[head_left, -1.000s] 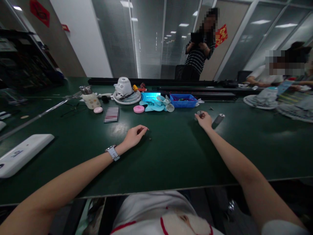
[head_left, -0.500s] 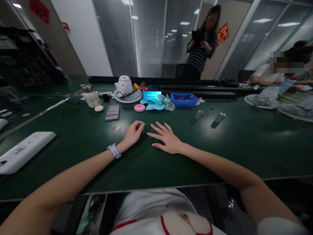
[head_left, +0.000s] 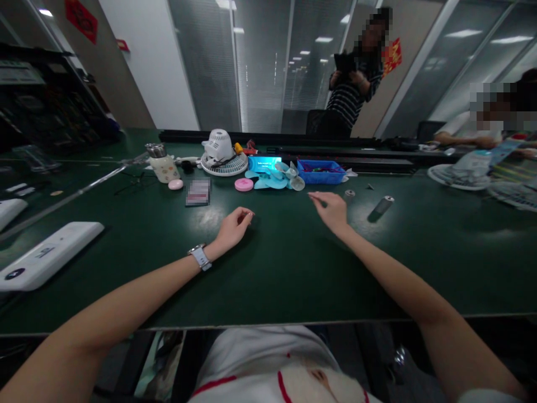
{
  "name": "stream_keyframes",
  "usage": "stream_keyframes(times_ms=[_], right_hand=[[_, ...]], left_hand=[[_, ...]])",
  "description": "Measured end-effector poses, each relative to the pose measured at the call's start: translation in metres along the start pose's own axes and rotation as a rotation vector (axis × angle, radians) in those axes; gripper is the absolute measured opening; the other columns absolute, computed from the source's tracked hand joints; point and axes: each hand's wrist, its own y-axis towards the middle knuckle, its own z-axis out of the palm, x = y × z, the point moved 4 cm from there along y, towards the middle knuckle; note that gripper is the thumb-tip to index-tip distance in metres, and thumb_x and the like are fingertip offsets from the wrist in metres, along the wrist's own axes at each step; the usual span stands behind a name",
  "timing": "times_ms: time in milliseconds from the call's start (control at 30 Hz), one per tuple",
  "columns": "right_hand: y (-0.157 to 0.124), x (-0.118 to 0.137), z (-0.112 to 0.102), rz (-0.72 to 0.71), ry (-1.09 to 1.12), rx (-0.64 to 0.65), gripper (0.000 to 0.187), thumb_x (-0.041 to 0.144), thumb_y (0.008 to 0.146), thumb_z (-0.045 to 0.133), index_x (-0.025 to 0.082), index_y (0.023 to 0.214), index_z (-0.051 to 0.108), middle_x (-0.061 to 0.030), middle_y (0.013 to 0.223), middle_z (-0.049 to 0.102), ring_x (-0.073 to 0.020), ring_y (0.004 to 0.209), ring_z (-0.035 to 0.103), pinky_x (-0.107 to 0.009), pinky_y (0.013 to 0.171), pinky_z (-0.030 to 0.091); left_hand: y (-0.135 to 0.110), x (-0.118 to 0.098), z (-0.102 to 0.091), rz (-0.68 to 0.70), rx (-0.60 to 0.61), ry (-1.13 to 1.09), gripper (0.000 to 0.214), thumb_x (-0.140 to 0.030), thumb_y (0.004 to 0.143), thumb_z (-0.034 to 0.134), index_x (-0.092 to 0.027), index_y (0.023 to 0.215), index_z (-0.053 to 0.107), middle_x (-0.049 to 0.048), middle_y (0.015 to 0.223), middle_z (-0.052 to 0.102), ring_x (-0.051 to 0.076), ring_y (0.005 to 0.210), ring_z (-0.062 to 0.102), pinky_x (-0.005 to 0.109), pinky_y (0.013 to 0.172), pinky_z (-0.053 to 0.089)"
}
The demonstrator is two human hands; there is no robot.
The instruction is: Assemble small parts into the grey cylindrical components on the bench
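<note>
Dark green counter, kinda shiny, with a small grey cylinder just beyond and to the right of the right hand, lower part blocked from view. A bit farther right, near but not touching the knuckles, a second grey cylinder, long axis slanting up and rightward in this view (standing or lying, honestly can't tell through such a wide lens). Both way nearer to the right hand than to the left hand, well apart over on the other side. Key bit: right fingertips pointing left, so away from both cylinders rather than toward them. Fingers there bunched close to the thumb, narrow gap at most; can't tell about anything tiny pinched inside. Pretty similar on the left: fingers curled, thumb close in, contents impossible to make out. Farther back, light blue fan blades between a pink disc and a blue tray.
</note>
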Motion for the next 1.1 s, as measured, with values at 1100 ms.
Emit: stream_keyframes(times_ms=[1100], right_hand=[[0.007,-0.113,-0.037,0.383,-0.389,-0.113,0.037,0.040,0.089,0.054,0.019,0.115,0.069,-0.0133,0.106,0.073,-0.0303,0.094,0.067,-0.040,0.083,0.048]], left_hand=[[0.001,0.003,0.002,0.006,0.046,0.020,0.026,-0.042,0.092,0.051,-0.021,0.102,0.063,0.0009,0.080,0.066,0.017,0.075,0.064,0.029,0.068,0.046]])
